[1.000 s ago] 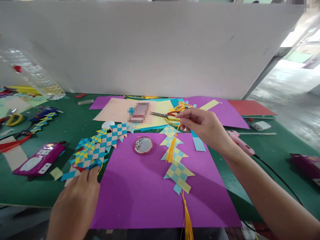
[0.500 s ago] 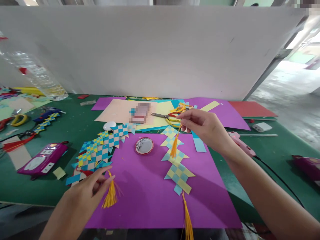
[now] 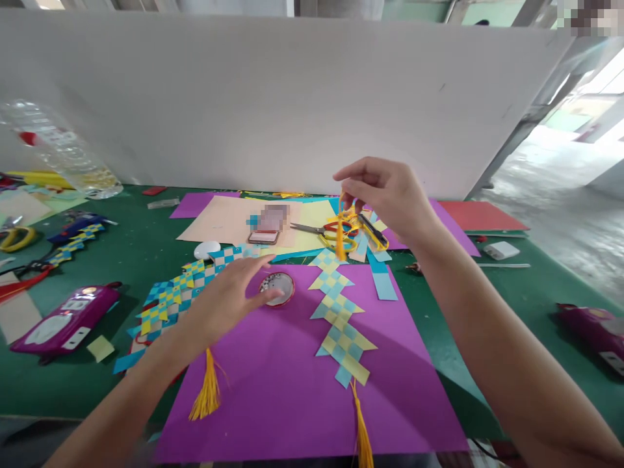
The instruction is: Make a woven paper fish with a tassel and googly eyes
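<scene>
My right hand (image 3: pixel 383 188) is raised over the back of the work area, its thumb and fingers pinched on a small yellow tassel (image 3: pixel 340 242) that hangs down. Below it, a strip of woven pale-yellow and light-blue paper fish (image 3: pixel 344 328) lies on a purple sheet (image 3: pixel 273 403), with another yellow tassel (image 3: pixel 361 422) at its lower end. My left hand (image 3: pixel 236 292) is open and holds nothing, its fingers reaching over the near left side of a small round dish (image 3: pixel 285 286) of tiny dark-and-white pieces. Left of it, woven blue-and-yellow paper fish (image 3: pixel 163 292) are partly covered by my forearm.
Scissors (image 3: pixel 336 233), a yellow cutter knife (image 3: pixel 374 233) and paper strips (image 3: pixel 383 279) lie behind the purple sheet. A phone (image 3: pixel 264 238) rests on peach paper. Purple pouches (image 3: pixel 68 322) and a slanted plastic bottle (image 3: pixel 63 153) are at the sides. A white board (image 3: pixel 273 104) stands behind.
My right hand has risen with the yellow tassel, off the woven strip. My left hand has left the tassel at lower left and moved right and up to the dish, fingers opening.
</scene>
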Demonstrator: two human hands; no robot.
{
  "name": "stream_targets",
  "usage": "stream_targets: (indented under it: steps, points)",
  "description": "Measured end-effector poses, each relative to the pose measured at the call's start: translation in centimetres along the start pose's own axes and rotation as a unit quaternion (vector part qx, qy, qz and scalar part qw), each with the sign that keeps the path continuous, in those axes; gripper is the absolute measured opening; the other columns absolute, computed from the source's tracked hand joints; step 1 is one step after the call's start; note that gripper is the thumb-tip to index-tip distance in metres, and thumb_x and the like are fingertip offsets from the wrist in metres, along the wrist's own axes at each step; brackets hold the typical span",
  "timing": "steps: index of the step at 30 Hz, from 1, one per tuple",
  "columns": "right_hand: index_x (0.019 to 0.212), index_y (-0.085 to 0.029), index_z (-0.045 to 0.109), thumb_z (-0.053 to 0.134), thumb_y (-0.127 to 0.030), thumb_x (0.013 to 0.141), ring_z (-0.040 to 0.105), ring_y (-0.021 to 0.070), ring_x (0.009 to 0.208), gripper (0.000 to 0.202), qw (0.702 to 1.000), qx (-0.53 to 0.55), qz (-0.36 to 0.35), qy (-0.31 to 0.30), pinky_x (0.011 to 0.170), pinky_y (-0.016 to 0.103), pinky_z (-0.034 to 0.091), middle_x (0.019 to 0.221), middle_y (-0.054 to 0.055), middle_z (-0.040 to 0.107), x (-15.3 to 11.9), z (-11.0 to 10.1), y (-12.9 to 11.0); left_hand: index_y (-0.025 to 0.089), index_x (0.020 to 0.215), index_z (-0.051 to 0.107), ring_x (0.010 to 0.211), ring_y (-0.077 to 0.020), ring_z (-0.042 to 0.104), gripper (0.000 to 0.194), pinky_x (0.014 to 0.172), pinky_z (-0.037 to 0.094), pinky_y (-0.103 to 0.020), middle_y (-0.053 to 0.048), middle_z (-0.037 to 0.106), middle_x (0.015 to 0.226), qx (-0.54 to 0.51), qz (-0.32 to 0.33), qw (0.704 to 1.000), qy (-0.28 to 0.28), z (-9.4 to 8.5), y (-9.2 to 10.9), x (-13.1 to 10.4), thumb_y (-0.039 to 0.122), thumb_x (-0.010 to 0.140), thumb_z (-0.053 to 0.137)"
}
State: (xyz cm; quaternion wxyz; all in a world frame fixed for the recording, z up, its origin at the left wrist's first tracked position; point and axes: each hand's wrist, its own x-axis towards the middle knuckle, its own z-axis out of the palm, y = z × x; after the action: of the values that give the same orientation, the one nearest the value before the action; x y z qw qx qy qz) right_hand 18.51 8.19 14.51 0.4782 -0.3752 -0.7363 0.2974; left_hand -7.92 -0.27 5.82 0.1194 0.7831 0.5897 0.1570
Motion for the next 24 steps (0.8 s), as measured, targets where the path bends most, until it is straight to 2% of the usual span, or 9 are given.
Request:
stream_targets:
  steps: [3, 5, 6, 8, 11, 16, 20, 24]
  points:
    - [0.091, -0.015, 0.067, 0.059, -0.018, 0.085, 0.060, 0.0104, 0.061, 0.010, 0.999, -0.019, 0.027, -0.005, 0.057, 0.026, 0.047, 0.071, 0.002, 0.063, 2.2, 0.3, 2.3, 0.029, 0.149, 0.027, 0.137, -0.0323, 0.036, 0.091, 0.110, 0.031, -0.047, -0.010, 0.035, 0.153, 0.000, 0.078, 0.995, -0.056, 0.4, -1.2, 1.7, 0.068, 0.075, 0.062]
    - [0.092, -0.013, 0.067, 0.057, -0.017, 0.085, 0.060, 0.0114, 0.060, 0.013, 0.996, -0.073, 0.055, 0.015, 0.058, 0.027, 0.048, 0.072, 0.004, 0.065, 3.4, -0.1, 4.6, 0.028, 0.150, 0.023, 0.138, -0.0344, 0.033, 0.104, 0.111, 0.028, -0.048, -0.012, 0.034, 0.153, 0.011, 0.116, 0.989, -0.090, 0.8, -1.9, 2.4, 0.068, 0.066, 0.069]
    - [0.094, -0.013, 0.068, 0.055, -0.016, 0.085, 0.062, 0.0129, 0.063, 0.016, 0.989, -0.126, 0.071, 0.031, 0.061, 0.029, 0.049, 0.076, 0.006, 0.067, 3.7, -0.5, 5.7, 0.027, 0.150, 0.025, 0.137, -0.0354, 0.034, 0.107, 0.111, 0.027, -0.049, -0.013, 0.036, 0.151, 0.019, 0.124, 0.987, -0.100, 1.1, -2.2, 2.6, 0.068, 0.063, 0.072]
    - [0.094, -0.014, 0.070, 0.053, -0.015, 0.083, 0.065, 0.0187, 0.077, 0.021, 0.957, -0.267, 0.096, 0.060, 0.071, 0.033, 0.050, 0.087, 0.010, 0.070, 3.9, -1.3, 7.8, 0.026, 0.148, 0.031, 0.136, -0.0362, 0.035, 0.104, 0.111, 0.026, -0.050, -0.014, 0.041, 0.148, 0.032, 0.124, 0.986, -0.107, 1.6, -2.7, 2.8, 0.067, 0.062, 0.072]
    - [0.096, -0.014, 0.071, 0.051, -0.016, 0.081, 0.064, 0.0268, 0.093, 0.026, 0.928, -0.347, 0.112, 0.070, 0.079, 0.039, 0.048, 0.101, 0.014, 0.070, 2.6, -2.5, 9.4, 0.026, 0.147, 0.034, 0.133, -0.0347, 0.039, 0.096, 0.110, 0.028, -0.049, -0.012, 0.047, 0.143, 0.035, 0.109, 0.988, -0.106, 2.2, -3.2, 2.8, 0.064, 0.067, 0.071]
    - [0.104, -0.017, 0.071, 0.052, -0.024, 0.084, 0.064, 0.0258, 0.089, 0.028, 0.922, -0.376, 0.086, 0.030, 0.076, 0.039, 0.047, 0.101, 0.011, 0.071, -1.1, -2.6, 8.4, 0.028, 0.148, 0.032, 0.130, -0.0330, 0.043, 0.089, 0.109, 0.030, -0.047, -0.010, 0.049, 0.143, 0.016, 0.099, 0.988, -0.119, 2.3, -3.0, 2.7, 0.060, 0.074, 0.068]
    - [0.103, -0.018, 0.070, 0.051, -0.027, 0.088, 0.064, 0.0226, 0.086, 0.025, 0.941, -0.335, 0.049, -0.005, 0.075, 0.037, 0.048, 0.104, 0.009, 0.071, -4.0, -1.1, 6.3, 0.031, 0.149, 0.028, 0.133, -0.0302, 0.040, 0.083, 0.108, 0.033, -0.044, -0.007, 0.044, 0.147, -0.018, 0.110, 0.986, -0.120, 1.9, -1.6, 2.4, 0.054, 0.079, 0.065]
    - [0.104, -0.018, 0.069, 0.051, -0.027, 0.091, 0.064, 0.0208, 0.096, 0.024, 0.953, -0.274, -0.019, -0.127, 0.082, 0.034, 0.049, 0.106, 0.008, 0.070, -6.4, 1.3, 4.8, 0.031, 0.146, 0.033, 0.131, -0.0278, 0.043, 0.077, 0.105, 0.038, -0.041, -0.005, 0.047, 0.144, -0.054, 0.140, 0.982, -0.115, 2.0, -0.3, 2.2, 0.046, 0.079, 0.068]
